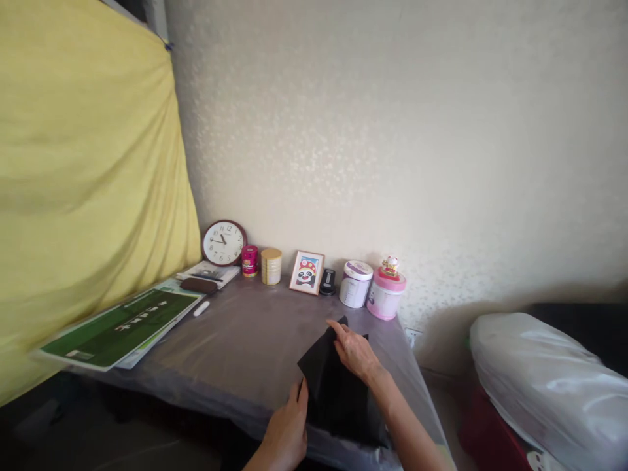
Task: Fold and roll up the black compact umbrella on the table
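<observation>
A thin, folded black sheet slants over the front right part of the table; whether it is cloth, paper or a bag I cannot tell. My left hand is closed on its left edge, thumb and fingers together near the corner. Higher up, my right hand grips the top edge with the index finger stretched along it. The sheet's lower end hangs near the table's front edge. Part of its right side is hidden behind my right forearm.
Along the wall on the table stand a clock, a pink can, a yellow-lidded jar, a framed panda picture, a black stapler-like object and two tubs. Green booklets lie left, beside a yellow curtain.
</observation>
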{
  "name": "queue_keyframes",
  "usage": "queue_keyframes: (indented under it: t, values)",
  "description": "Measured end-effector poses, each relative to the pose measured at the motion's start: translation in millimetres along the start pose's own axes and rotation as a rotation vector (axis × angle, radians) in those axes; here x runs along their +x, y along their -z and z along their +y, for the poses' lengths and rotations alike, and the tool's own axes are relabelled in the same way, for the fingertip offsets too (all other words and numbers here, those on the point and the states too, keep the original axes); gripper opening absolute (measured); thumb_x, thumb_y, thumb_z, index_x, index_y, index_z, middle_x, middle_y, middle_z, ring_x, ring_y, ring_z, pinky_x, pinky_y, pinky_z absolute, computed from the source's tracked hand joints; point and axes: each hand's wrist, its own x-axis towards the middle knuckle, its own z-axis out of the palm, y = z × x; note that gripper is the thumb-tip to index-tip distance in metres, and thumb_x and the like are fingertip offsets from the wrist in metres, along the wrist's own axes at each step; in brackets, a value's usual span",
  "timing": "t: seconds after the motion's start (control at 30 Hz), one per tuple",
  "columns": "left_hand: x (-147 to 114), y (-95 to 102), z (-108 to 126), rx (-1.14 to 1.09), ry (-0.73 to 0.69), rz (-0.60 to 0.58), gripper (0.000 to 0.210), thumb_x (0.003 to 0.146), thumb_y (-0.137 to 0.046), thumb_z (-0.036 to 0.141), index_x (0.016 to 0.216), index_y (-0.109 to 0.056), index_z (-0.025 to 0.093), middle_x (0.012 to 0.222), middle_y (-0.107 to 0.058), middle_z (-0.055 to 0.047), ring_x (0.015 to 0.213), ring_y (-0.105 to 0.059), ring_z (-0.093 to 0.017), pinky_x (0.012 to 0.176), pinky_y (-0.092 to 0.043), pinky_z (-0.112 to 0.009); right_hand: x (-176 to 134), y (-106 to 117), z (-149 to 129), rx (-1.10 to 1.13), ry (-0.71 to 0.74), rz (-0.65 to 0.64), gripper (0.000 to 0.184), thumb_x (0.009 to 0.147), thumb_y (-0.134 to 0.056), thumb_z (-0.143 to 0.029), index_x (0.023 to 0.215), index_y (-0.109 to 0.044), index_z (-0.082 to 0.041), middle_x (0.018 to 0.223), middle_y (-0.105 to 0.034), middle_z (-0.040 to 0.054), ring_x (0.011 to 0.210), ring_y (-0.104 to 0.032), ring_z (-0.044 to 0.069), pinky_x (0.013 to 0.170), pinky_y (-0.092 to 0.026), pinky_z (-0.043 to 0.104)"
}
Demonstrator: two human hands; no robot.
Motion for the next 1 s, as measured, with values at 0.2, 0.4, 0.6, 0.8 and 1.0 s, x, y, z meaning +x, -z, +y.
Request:
queue_keyframes:
  t: [0.2, 0.4, 0.6, 0.8, 1.0]
  values:
    - [-3.7, 11.1, 20.5, 0.163, 0.088, -0.080, 0.088, 0.059, -0.037, -0.006, 0.141, -0.009, 0.010, 0.142, -0.029, -0.021, 0.094, -0.062, -0.027, 0.079, -0.049, -0.034, -0.5, 1.0, 13.2, 0.118, -0.003, 0.038, 0.022, 0.084, -0.038, -0.016, 0.099, -0.054, -0.022, 0.095, -0.062, 0.0028, 0.077, -0.062, 0.014, 0.067, -0.041, 0.022]
    - [-0.5, 8.2, 25.7, 0.232, 0.097, -0.123, 0.088, 0.058, -0.037, -0.007, 0.140, -0.012, 0.012, 0.145, -0.020, -0.022, 0.092, -0.064, -0.029, 0.078, -0.052, -0.039, 18.2, -9.1, 12.6, 0.200, -0.035, 0.147, 0.016, 0.086, -0.039, -0.018, 0.090, -0.055, -0.021, 0.091, -0.063, 0.0022, 0.074, -0.061, 0.013, 0.066, -0.041, 0.022]
    - [1.1, 0.2, 29.0, 0.274, 0.093, -0.125, 0.081, 0.062, -0.044, -0.005, 0.138, -0.022, 0.012, 0.143, -0.026, -0.023, 0.091, -0.064, -0.030, 0.078, -0.053, -0.039, 27.7, -42.7, 0.6, 0.215, -0.067, 0.185, 0.016, 0.088, -0.038, -0.019, 0.091, -0.053, -0.023, 0.091, -0.065, 0.0022, 0.081, -0.062, 0.015, 0.069, -0.043, 0.023]
    - [2.0, -1.4, 27.5, 0.216, 0.104, -0.130, 0.071, 0.069, -0.042, 0.001, 0.137, -0.028, 0.014, 0.144, -0.024, -0.023, 0.088, -0.066, -0.028, 0.075, -0.054, -0.039, 22.3, -74.1, -2.6, 0.245, -0.068, 0.174, 0.017, 0.087, -0.037, -0.019, 0.092, -0.052, -0.023, 0.088, -0.065, 0.0015, 0.082, -0.062, 0.014, 0.072, -0.045, 0.024]
    - [-2.6, -10.7, -0.6, 0.144, 0.033, -0.068, 0.063, 0.073, -0.044, 0.012, 0.135, -0.032, 0.012, 0.140, -0.035, -0.018, 0.119, -0.047, -0.031, 0.091, -0.045, -0.040, 20.0, -76.4, -0.7, 0.259, -0.015, 0.174, 0.015, 0.088, -0.041, -0.021, 0.089, -0.056, -0.022, 0.087, -0.064, 0.0020, 0.082, -0.061, 0.015, 0.075, -0.046, 0.024]
